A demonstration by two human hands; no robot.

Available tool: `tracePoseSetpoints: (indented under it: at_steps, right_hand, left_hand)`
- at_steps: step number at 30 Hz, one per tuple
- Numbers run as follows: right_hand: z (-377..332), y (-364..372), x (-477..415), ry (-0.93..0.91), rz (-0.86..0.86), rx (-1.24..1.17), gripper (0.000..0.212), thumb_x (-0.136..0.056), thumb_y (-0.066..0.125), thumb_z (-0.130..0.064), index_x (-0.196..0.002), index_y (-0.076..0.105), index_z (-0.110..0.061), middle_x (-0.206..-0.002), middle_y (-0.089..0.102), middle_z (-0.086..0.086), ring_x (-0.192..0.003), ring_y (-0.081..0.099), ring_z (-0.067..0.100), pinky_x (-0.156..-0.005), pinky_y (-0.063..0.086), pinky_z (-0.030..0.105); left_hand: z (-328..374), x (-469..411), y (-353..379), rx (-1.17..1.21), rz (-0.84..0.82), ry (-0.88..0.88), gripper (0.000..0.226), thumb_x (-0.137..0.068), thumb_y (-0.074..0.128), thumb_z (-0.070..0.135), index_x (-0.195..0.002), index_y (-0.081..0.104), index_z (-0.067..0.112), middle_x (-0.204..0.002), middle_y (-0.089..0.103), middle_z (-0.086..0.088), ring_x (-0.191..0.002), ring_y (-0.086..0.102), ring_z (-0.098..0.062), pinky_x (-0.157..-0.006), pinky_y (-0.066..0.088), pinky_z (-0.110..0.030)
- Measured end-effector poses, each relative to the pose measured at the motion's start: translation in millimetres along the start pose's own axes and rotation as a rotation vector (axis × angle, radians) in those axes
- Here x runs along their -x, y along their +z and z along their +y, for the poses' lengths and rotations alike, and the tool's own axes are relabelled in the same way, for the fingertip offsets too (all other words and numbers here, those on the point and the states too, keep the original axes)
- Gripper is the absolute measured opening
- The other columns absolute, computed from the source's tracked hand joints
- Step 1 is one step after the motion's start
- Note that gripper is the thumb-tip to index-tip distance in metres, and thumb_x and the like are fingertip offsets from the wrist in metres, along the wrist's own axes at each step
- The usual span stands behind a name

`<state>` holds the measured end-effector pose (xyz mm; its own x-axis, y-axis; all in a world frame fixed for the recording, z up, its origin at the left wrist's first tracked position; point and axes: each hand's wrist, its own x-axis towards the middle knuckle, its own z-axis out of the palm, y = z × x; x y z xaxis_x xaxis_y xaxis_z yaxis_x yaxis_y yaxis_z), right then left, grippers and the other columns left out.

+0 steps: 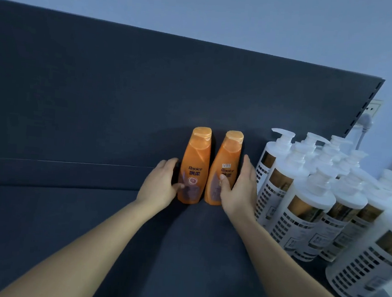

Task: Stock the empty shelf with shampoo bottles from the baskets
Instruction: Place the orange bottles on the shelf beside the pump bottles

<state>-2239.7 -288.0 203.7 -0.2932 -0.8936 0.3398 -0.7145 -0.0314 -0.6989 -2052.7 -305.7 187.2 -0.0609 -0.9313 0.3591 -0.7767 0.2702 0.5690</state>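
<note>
Two orange plastic shampoo bottles with flip caps stood upright side by side against the back panel of a dark blue metal shelf (65,220). The left hand (161,183) curled around the left orange bottle (194,167), thumb on its front label. The right hand (236,187) wrapped the right orange bottle (224,167), thumb pressed on its label and fingers along its far side. Just beside the right hand, a cluster of white pump-dispenser bottles with gold labels (303,205) filled the shelf's right end.
</note>
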Motion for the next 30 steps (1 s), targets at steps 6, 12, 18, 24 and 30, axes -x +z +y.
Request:
tracePoseSetpoints:
  at_steps: [6, 12, 18, 24, 30]
  right_hand:
    - [-11, 0, 40, -0.297, -0.015, 0.113, 0.062, -0.091, 0.065, -0.026, -0.146, 0.04, -0.013, -0.149, 0.043, 0.006, -0.138, 0.036, 0.027, -0.112, 0.034, 0.046]
    - [-27, 8, 89, -0.515, -0.363, 0.224, 0.057, -0.093, 0.062, -0.033, -0.144, 0.042, -0.019, -0.148, 0.043, -0.001, -0.137, 0.035, 0.022, -0.11, 0.034, 0.04]
    - [-58, 17, 156, -0.722, -0.662, 0.267, 0.06, -0.096, 0.056, -0.036, -0.149, 0.034, -0.019, -0.152, 0.038, 0.003, -0.141, 0.03, 0.025, -0.115, 0.028, 0.041]
    - [-103, 23, 248, -0.918, -0.821, 0.168, 0.06, -0.095, 0.057, -0.038, -0.148, 0.035, -0.019, -0.151, 0.038, 0.003, -0.139, 0.032, 0.025, -0.113, 0.028, 0.039]
    - [-145, 34, 343, -1.094, -0.957, 0.136, 0.059, -0.094, 0.058, -0.04, -0.146, 0.038, -0.019, -0.149, 0.041, 0.003, -0.138, 0.034, 0.025, -0.112, 0.03, 0.037]
  left_hand:
    - [-9, 43, -36, -0.32, -0.065, 0.008, 0.047, -0.09, 0.064, 0.032, -0.131, 0.051, 0.014, -0.124, 0.053, -0.001, -0.117, 0.049, -0.022, -0.093, 0.047, -0.037]
    - [-17, 124, -80, -0.617, -0.096, -0.166, 0.05, -0.091, 0.059, 0.04, -0.132, 0.048, 0.014, -0.128, 0.053, -0.003, -0.122, 0.046, -0.023, -0.101, 0.041, -0.037]
    - [-19, 238, -132, -0.745, -0.06, -0.404, 0.054, -0.092, 0.058, 0.039, -0.136, 0.042, 0.013, -0.13, 0.051, -0.007, -0.123, 0.046, -0.025, -0.102, 0.039, -0.034]
    - [-14, 358, -185, -0.879, -0.048, -0.658, 0.047, -0.09, 0.06, 0.038, -0.129, 0.046, 0.015, -0.126, 0.054, -0.005, -0.122, 0.048, -0.024, -0.097, 0.039, -0.035]
    - [-18, 466, -232, -0.923, -0.021, -0.902, 0.047, -0.089, 0.06, 0.044, -0.125, 0.047, 0.018, -0.125, 0.054, -0.004, -0.121, 0.048, -0.024, -0.095, 0.041, -0.037]
